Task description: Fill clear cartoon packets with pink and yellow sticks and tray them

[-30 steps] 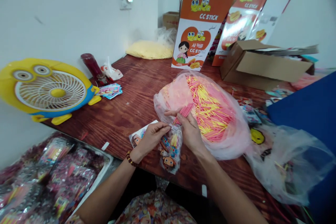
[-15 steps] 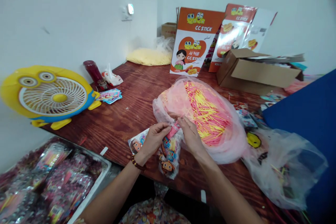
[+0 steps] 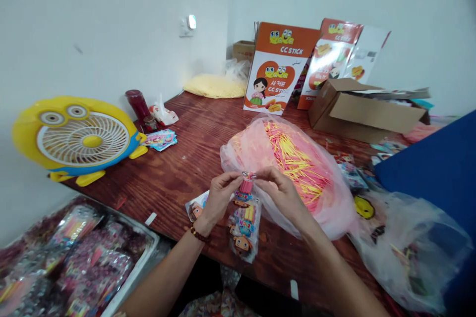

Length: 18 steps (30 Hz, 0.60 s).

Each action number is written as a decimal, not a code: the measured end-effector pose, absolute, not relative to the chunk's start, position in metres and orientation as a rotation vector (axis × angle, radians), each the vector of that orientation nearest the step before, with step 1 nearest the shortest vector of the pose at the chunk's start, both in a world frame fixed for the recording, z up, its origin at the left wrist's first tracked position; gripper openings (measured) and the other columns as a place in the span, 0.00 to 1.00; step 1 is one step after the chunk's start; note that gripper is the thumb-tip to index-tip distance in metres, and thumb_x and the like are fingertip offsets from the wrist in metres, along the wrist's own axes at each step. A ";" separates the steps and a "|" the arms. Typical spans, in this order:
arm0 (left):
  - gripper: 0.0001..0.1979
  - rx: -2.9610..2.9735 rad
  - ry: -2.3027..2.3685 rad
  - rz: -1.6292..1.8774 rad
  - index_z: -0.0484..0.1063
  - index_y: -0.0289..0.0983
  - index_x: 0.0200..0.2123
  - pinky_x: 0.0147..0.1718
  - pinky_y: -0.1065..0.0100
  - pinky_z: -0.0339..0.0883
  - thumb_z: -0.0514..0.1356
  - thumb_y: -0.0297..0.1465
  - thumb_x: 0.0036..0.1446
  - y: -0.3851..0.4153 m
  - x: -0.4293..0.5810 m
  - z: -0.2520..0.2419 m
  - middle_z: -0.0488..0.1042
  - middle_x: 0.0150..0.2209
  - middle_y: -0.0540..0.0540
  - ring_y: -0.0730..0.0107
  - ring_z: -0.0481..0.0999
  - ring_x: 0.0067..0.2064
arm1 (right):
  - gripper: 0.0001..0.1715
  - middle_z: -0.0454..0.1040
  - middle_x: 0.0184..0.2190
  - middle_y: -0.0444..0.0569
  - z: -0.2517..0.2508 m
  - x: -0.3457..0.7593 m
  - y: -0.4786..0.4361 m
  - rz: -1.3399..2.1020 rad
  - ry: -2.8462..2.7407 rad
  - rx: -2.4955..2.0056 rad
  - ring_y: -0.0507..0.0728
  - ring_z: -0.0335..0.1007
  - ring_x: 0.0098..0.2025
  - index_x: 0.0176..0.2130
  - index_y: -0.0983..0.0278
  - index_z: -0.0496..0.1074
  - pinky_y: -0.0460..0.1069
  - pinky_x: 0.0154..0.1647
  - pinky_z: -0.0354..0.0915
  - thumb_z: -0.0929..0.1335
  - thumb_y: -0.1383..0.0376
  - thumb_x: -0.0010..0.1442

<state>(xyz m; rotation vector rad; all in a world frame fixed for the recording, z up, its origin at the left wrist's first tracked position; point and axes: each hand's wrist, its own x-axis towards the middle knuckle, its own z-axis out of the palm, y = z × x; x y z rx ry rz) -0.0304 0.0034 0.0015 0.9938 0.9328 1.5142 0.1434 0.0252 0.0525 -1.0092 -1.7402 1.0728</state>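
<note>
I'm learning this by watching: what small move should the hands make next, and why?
Probably ease the pink sticks further down into the printed packet: their ends bunch at its top, where the left hand and right hand have fingertips at either side.

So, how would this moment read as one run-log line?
left hand: pinching rim of clear packet | right hand: pinching rim opposite | pink sticks: at packet mouth | large bag of sticks: beyond right hand

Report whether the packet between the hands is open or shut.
Open: the packet gapes at its top between left hand and right hand, with pink sticks inside.
</note>
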 end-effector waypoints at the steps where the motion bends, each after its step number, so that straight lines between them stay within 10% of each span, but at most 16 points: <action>1: 0.08 1.005 0.937 1.536 0.81 0.35 0.34 0.38 0.70 0.67 0.67 0.35 0.54 0.004 -0.033 0.003 0.79 0.32 0.48 0.71 0.73 0.34 | 0.09 0.77 0.34 0.45 0.054 0.141 0.026 1.046 -1.780 -1.023 0.54 0.72 0.38 0.36 0.61 0.76 0.48 0.42 0.66 0.70 0.59 0.60; 11: 0.12 1.179 1.056 1.637 0.80 0.36 0.33 0.40 0.70 0.66 0.63 0.39 0.58 0.011 -0.080 0.051 0.77 0.33 0.46 0.68 0.72 0.37 | 0.12 0.75 0.29 0.45 0.092 0.088 0.050 1.084 -1.826 -0.952 0.55 0.70 0.34 0.29 0.62 0.75 0.48 0.38 0.63 0.68 0.59 0.59; 14: 0.20 1.057 0.845 1.557 0.80 0.38 0.44 0.40 0.67 0.68 0.68 0.43 0.51 0.021 -0.087 0.051 0.79 0.38 0.43 0.64 0.76 0.39 | 0.15 0.71 0.25 0.44 0.097 0.074 0.052 1.072 -1.704 -0.887 0.55 0.68 0.31 0.27 0.62 0.72 0.47 0.34 0.63 0.67 0.56 0.59; 18: 0.27 1.201 0.850 1.461 0.81 0.34 0.31 0.37 0.61 0.69 0.73 0.51 0.36 0.039 -0.097 0.059 0.78 0.30 0.41 0.61 0.76 0.33 | 0.17 0.71 0.24 0.45 0.100 0.058 0.059 1.045 -1.636 -0.732 0.56 0.69 0.29 0.26 0.62 0.72 0.48 0.32 0.66 0.67 0.53 0.58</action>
